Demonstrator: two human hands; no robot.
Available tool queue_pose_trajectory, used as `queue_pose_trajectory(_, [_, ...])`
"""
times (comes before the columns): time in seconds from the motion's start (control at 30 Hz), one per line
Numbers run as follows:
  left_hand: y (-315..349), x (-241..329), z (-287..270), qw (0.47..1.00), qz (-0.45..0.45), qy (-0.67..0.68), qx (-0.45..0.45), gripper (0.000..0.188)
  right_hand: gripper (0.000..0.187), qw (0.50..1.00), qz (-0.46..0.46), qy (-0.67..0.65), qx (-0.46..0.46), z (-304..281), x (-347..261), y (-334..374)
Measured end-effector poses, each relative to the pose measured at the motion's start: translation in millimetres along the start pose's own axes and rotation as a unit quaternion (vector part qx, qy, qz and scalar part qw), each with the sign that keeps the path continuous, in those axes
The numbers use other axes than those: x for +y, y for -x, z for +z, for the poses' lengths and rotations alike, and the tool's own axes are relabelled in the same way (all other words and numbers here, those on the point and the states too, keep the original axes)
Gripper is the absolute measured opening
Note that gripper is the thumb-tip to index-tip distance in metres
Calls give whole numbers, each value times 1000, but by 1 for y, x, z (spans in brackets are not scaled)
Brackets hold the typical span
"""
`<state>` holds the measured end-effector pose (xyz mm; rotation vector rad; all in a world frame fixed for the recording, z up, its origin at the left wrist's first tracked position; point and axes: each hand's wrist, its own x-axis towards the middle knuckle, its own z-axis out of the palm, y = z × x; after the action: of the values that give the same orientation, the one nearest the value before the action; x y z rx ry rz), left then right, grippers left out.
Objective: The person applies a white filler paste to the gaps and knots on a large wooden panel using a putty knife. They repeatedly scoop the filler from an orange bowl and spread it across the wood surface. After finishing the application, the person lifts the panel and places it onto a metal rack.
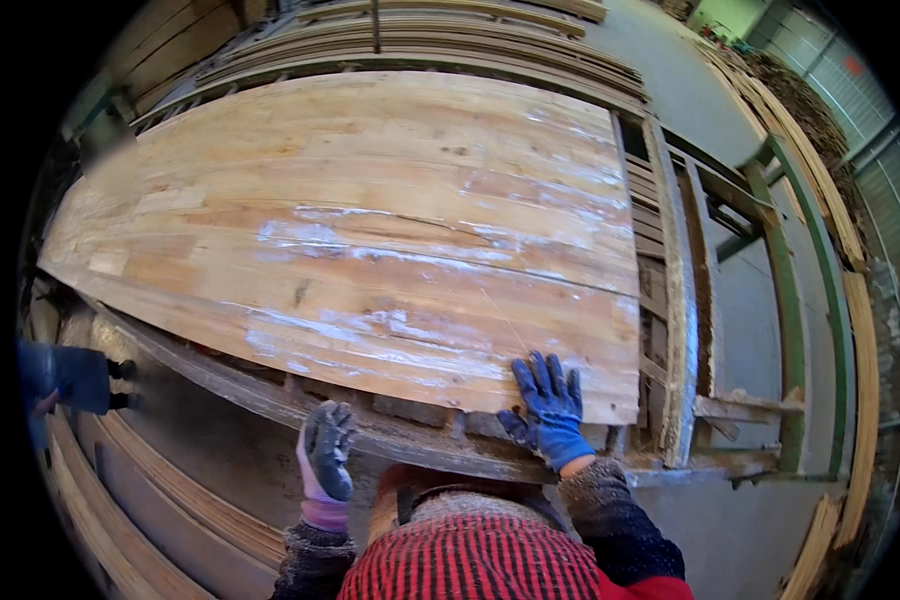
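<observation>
A wide panel of joined wood strips [400,170] lies flat in front of me, smeared in places with a whitish coating. My right hand [547,405], in a blue glove with a dark palm side, rests on the panel's near edge toward its right end. Its fingers are spread and hold nothing. My left hand [327,452], in a grey and pink glove, is raised beside the near edge of the supporting frame. Its fingers point up, slightly bent, with nothing in them. Whether it touches the frame I cannot tell.
A worn frame [682,330] carries the panel and extends past its right end, with a green metal frame [788,330] beyond. Stacked boards [470,45] lie at the far side, and long planks [170,480] at lower left. Another person [70,378] stands at the left.
</observation>
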<state>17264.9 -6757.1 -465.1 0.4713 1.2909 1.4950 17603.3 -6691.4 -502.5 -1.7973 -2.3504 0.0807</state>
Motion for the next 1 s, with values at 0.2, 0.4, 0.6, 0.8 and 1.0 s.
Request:
queue_pose_trajectory(0.2, [-23,1,31,995,78,-37,-41,36,80,999,17,-23,-15,-6,2,-3])
queue_pose_trajectory(0.4, [-54,-6,27,877,319,-357,-40,39,81,999,9,-10,-32,-10,0,-7])
queue_pose_trajectory(0.6, [-88,22,56,519,372,-700,-319,59,79,999,2,-16,-33,-9,6,-9])
queue_pose_trajectory(0.8, [-124,20,82,439,355,-730,-385,60,78,999,16,-41,-24,-17,16,-14])
queue_pose_trajectory(1.0, [-110,15,50,424,357,-755,-351,62,81,994,-11,-52,-91,-13,-1,-14])
